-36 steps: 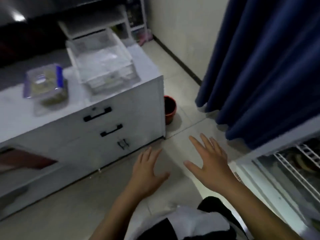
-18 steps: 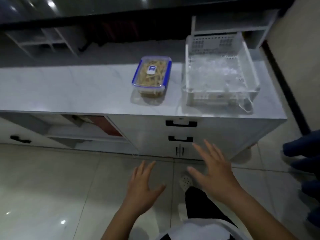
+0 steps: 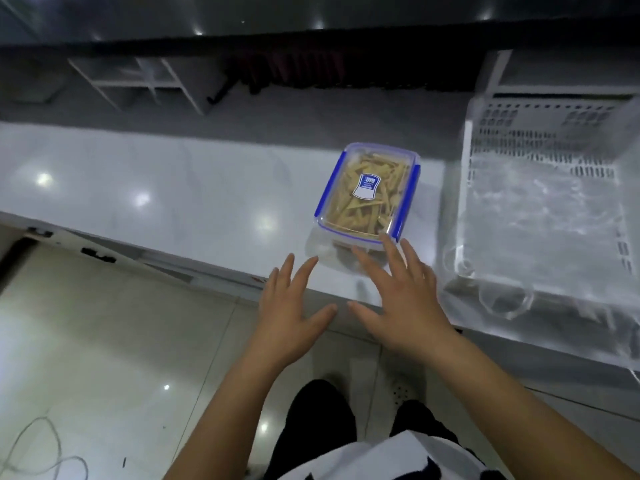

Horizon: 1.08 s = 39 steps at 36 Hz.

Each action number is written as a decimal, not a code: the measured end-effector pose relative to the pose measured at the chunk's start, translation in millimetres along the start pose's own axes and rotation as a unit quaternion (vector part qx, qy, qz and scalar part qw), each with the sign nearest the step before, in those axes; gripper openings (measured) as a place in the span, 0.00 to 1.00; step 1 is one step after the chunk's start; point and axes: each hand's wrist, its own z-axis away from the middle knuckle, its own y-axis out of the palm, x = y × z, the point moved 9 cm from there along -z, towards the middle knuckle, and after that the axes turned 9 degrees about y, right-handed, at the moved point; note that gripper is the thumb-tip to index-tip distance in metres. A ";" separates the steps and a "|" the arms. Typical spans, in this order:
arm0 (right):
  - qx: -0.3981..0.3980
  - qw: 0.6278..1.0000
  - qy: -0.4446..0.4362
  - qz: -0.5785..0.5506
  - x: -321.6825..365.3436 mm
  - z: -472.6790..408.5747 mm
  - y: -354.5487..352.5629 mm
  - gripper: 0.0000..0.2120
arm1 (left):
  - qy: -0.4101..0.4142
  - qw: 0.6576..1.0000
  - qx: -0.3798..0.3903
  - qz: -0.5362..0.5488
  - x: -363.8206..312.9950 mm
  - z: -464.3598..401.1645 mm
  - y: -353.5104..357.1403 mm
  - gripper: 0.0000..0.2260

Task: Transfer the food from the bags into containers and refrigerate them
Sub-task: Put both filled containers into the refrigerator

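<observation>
A clear plastic container [image 3: 367, 194] with a blue-clipped lid holds pale yellow food strips and stands on the white counter [image 3: 156, 188]. My left hand [image 3: 291, 310] hovers open over the counter's front edge, just left of and below the container. My right hand [image 3: 398, 299] is open too, its fingertips right at the container's near end; whether they touch it I cannot tell. Neither hand holds anything.
A white slotted plastic basket [image 3: 547, 209] with clear plastic bags in it stands on the counter to the right. Dark shelving and white cubbies [image 3: 138, 81] lie behind the counter. Glossy tiled floor [image 3: 104, 358] and a loose cable [image 3: 41, 455] are at the lower left.
The view swung from the fridge and curtain to the counter and drew closer. Both open hands moved forward to the container's near end.
</observation>
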 end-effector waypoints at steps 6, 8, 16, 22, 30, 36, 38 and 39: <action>-0.029 0.995 0.072 0.060 6.8 -51.5 0.5 0.37 | 0.068 0.997 0.016 0.027 7.7 -69.3 -15.0 0.37; -0.042 0.991 0.110 0.070 7.2 -65.3 -0.1 0.37 | 0.099 0.994 0.034 0.039 8.5 -98.1 -19.7 0.36; -0.073 0.962 0.222 0.144 9.8 -76.0 12.8 0.42 | 0.214 0.960 0.087 0.160 -12.5 -184.3 -19.6 0.24; -0.089 0.956 0.260 0.104 17.7 -62.9 22.6 0.41 | 0.254 0.926 0.135 0.244 6.9 -178.7 -7.6 0.23; -0.123 0.940 0.316 0.042 68.3 -16.8 61.8 0.41 | 0.221 0.890 0.222 0.332 41.3 -149.1 -26.2 0.24; -0.301 0.879 0.328 -0.174 99.5 27.8 71.1 0.33 | 0.215 0.882 0.274 0.318 72.6 -126.4 -36.0 0.28; -0.372 0.774 0.361 -0.364 84.2 48.0 79.2 0.33 | 0.198 0.878 0.297 0.320 80.0 -122.1 -34.3 0.30; -0.368 0.707 0.379 -0.471 76.4 52.9 89.0 0.33 | 0.189 0.875 0.308 0.322 83.0 -121.0 -33.0 0.30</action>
